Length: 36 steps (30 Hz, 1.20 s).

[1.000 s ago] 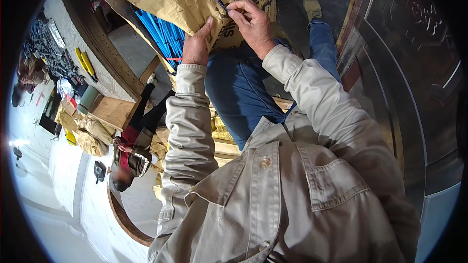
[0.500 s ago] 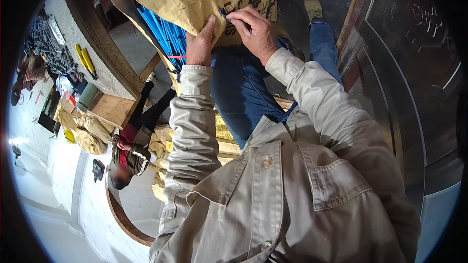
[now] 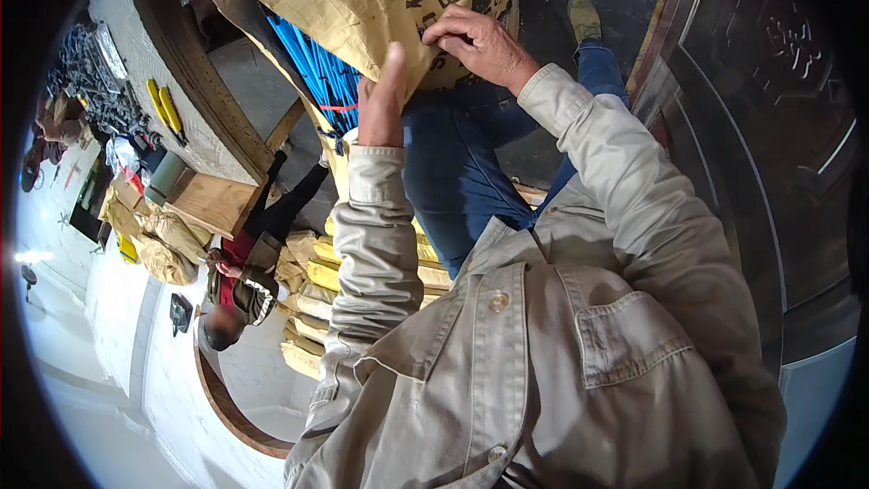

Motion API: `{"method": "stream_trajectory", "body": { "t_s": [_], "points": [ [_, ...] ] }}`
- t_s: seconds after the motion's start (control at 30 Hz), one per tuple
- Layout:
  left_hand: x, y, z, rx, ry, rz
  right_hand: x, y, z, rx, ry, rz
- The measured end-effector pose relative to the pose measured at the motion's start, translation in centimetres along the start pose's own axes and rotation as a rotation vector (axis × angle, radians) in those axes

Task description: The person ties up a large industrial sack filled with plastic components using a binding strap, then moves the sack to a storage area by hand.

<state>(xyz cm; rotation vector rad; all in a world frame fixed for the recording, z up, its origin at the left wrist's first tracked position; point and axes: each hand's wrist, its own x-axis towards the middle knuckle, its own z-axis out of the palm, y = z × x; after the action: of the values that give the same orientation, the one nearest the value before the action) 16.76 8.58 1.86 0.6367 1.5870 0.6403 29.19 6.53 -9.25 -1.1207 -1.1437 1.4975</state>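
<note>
A brown paper sack (image 3: pixel 362 9) with dark printing lies across my legs, its mouth gaping toward the left. Inside its dark lining shows a bundle of thin blue rods (image 3: pixel 312 59) with a red band (image 3: pixel 339 108) around them. My left hand (image 3: pixel 382 104) grips the sack's lower edge beside the bundle, thumb on the outside, the other fingers mostly hidden. On the printed face, my right hand (image 3: pixel 484 47) is closed in a pinch against the paper. Whatever sits between its fingertips is too small and covered to name.
Yellow-handled pliers (image 3: pixel 165 109) lie on a pale ledge at left, near a pile of dark parts (image 3: pixel 95 81). Another person (image 3: pixel 237 276) sits beyond a wooden box (image 3: pixel 213 202). Yellow and brown packages (image 3: pixel 312 308) are stacked beside my left arm. A dark panelled door (image 3: pixel 751 127) stands at right.
Both hands and the sack have shifted slightly to the right. The dark bit visible at my right fingertips before is now mostly covered. My left thumb has straightened.
</note>
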Motion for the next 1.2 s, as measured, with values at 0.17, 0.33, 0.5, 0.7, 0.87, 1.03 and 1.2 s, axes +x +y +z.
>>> {"method": "stream_trajectory", "body": {
  "t_s": [0.17, 0.33, 0.5, 0.7, 0.87, 1.03, 1.2],
  "points": [
    [-0.1, -0.8, -3.0, -0.452, 0.0, -0.193, 0.5, 0.5, 0.6, -0.004, -0.007, 0.032],
    [0.6, -1.3, -3.1, -0.27, 0.048, -0.274, 0.1, 0.5, 0.7, 0.02, 0.013, 0.003],
    [2.1, -1.1, -2.9, -0.019, -0.062, -0.197, -0.1, 0.8, 0.4, 0.034, 0.038, -0.011],
    [3.0, -2.3, -2.3, 0.063, 0.066, -0.065, -0.4, 0.7, 0.6, 0.014, 0.037, 0.026],
    [3.3, -2.7, -2.4, 0.24, 0.027, 0.066, -0.8, 0.5, 0.7, 0.072, 0.062, 0.055],
    [3.3, -2.7, -2.0, 0.254, 0.038, 0.067, -1.0, 0.2, 1.0, 0.202, 0.054, 0.182],
    [3.0, -2.8, -1.6, 0.084, 0.097, -0.018, -0.8, -0.1, 0.8, 0.235, 0.023, 0.222]
  ]
}}
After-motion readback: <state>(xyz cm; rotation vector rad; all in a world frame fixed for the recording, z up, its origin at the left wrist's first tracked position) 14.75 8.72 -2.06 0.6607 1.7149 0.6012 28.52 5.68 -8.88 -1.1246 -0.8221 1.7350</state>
